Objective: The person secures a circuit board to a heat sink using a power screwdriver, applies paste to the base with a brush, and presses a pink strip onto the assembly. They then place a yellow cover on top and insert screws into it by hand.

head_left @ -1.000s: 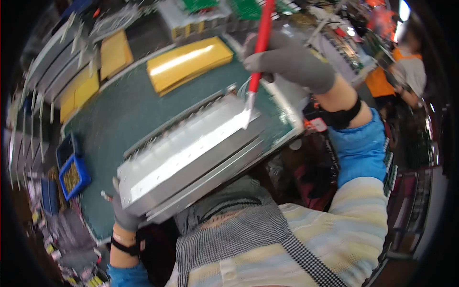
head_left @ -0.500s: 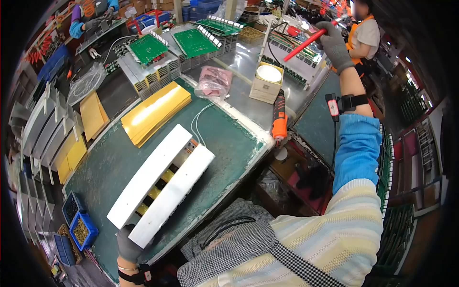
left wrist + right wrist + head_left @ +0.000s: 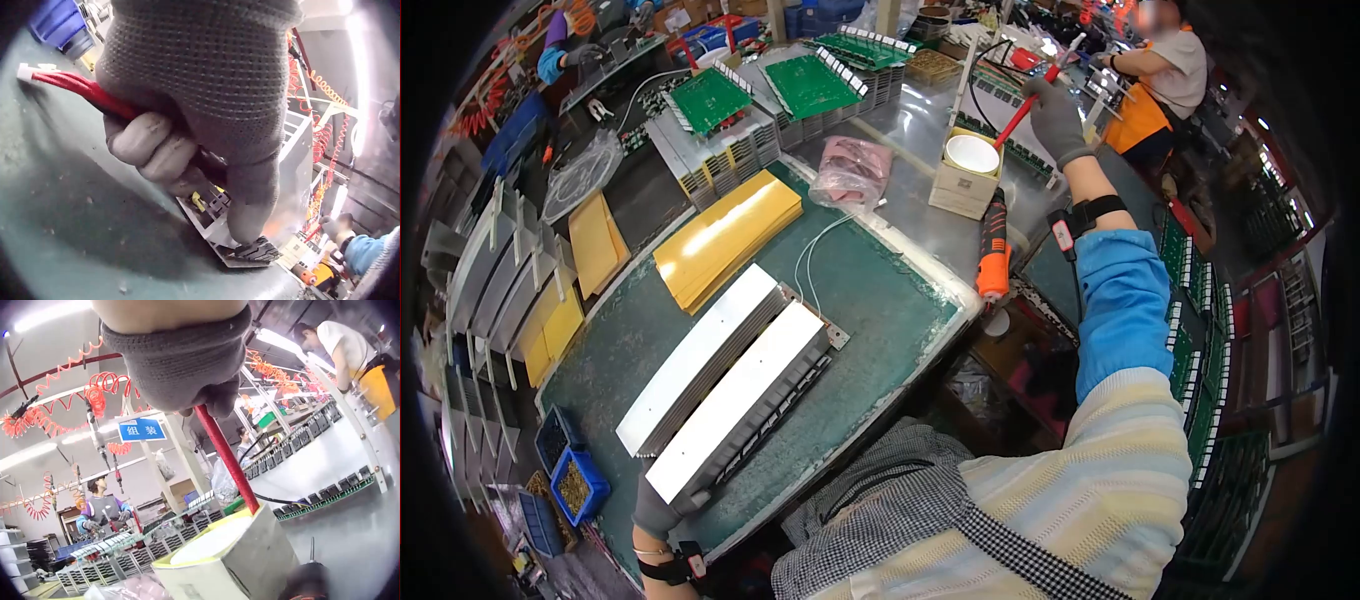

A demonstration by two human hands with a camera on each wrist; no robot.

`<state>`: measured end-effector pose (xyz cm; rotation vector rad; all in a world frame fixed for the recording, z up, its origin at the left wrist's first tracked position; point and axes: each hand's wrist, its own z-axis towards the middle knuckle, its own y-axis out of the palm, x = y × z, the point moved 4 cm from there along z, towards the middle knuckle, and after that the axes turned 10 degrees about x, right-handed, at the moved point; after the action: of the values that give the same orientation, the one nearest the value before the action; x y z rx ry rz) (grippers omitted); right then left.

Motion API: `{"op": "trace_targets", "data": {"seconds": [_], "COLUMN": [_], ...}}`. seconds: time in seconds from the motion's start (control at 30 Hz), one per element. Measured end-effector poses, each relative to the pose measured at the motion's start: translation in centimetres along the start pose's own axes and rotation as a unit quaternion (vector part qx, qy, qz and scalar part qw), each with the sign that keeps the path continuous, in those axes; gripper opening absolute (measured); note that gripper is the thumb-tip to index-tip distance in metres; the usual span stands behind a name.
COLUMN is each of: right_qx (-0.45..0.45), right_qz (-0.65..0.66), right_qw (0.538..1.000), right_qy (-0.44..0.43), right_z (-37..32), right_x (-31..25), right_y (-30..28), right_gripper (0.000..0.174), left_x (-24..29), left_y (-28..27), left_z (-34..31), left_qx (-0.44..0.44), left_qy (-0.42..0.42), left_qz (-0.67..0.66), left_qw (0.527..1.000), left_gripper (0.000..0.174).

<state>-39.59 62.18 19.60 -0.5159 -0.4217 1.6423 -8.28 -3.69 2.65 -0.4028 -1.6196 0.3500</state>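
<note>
Fingers of the gloved left hand (image 3: pixel 655 510) curl round a bundle of red wires (image 3: pixel 81 94), thumb pressed on the near end of the metal case (image 3: pixel 730 390). The case lies on the green mat (image 3: pixel 870 290), its long axis running away from that hand toward the far right. Beyond it rests an orange screwdriver (image 3: pixel 995 255). Farthest out, the right hand (image 3: pixel 1055 120) grips a red-handled tool (image 3: pixel 1018 112). The tool's tip is down in the white tub (image 3: pixel 972 155), well apart from the case.

Head view down over bench (image 3: pixel 880 290), wrist views close behind hands (image 3: pixel 200 75)
</note>
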Motion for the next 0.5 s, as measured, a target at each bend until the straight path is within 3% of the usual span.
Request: {"op": "trace_targets", "data": {"seconds": [0.07, 0.13, 0.17, 0.2, 0.27, 0.3, 0.37, 0.4, 0.47, 0.5], "right_qx": [-0.079, -0.178, -0.177, -0.256, -0.264, -0.278, -0.294, -0.345, -0.395, -0.424], "right_qz": [-0.026, -0.045, -0.062, -0.159, -0.135, -0.016, 0.219, 0.252, 0.256, 0.154], "right_qw": [0.997, 0.983, 0.979, 0.953, 0.954, 0.961, 0.929, 0.899, 0.858, 0.862], "right_qy": [-0.001, -0.027, -0.079, -0.035, 0.038, 0.002, -0.057, -0.102, -0.206, -0.233], "right_z": [-1.1, -2.4, -3.7, -3.9, -3.5, -4.2, -5.7, -6.5, -8.8, -10.1], "right_x": [-0.2, 0.8, 0.6, -2.6, -8.8, -10.8, -14.1, -16.8, -21.4, -22.8], "right_y": [1.4, 3.7, 3.9, 2.0, -1.3, -0.4, 0.3, 1.1, 3.6, 6.1], "right_gripper": [0.022, 0.027, 0.034, 0.041, 0.038, 0.036, 0.031, 0.026, 0.023, 0.022], "left_x": [-0.3, -0.2, -0.6, -0.6, 0.1, 0.4, 1.0, 0.8, 1.3, 2.1], "left_y": [-0.3, -0.2, -0.4, -0.4, -0.7, -0.9, -1.5, -1.5, -1.6, -1.4], "left_z": [0.2, -0.2, -0.3, -0.5, -1.3, -1.7, -2.3, -2.7, -3.5, -3.7], "left_qx": [-0.043, -0.032, -0.012, 0.009, 0.036, 0.054, 0.08, 0.118, 0.168, 0.181], "left_qy": [0.014, -0.026, -0.008, -0.007, -0.04, -0.029, -0.004, 0.042, 0.034, 0.03], "left_qz": [0.049, -0.02, 0.002, 0.003, 0.052, 0.107, 0.219, 0.248, 0.225, 0.223], "left_qw": [0.998, 0.999, 1.0, 1.0, 0.997, 0.992, 0.973, 0.961, 0.959, 0.958], "left_gripper": [0.092, 0.095, 0.097, 0.099, 0.105, 0.106, 0.109, 0.11, 0.106, 0.102]}}
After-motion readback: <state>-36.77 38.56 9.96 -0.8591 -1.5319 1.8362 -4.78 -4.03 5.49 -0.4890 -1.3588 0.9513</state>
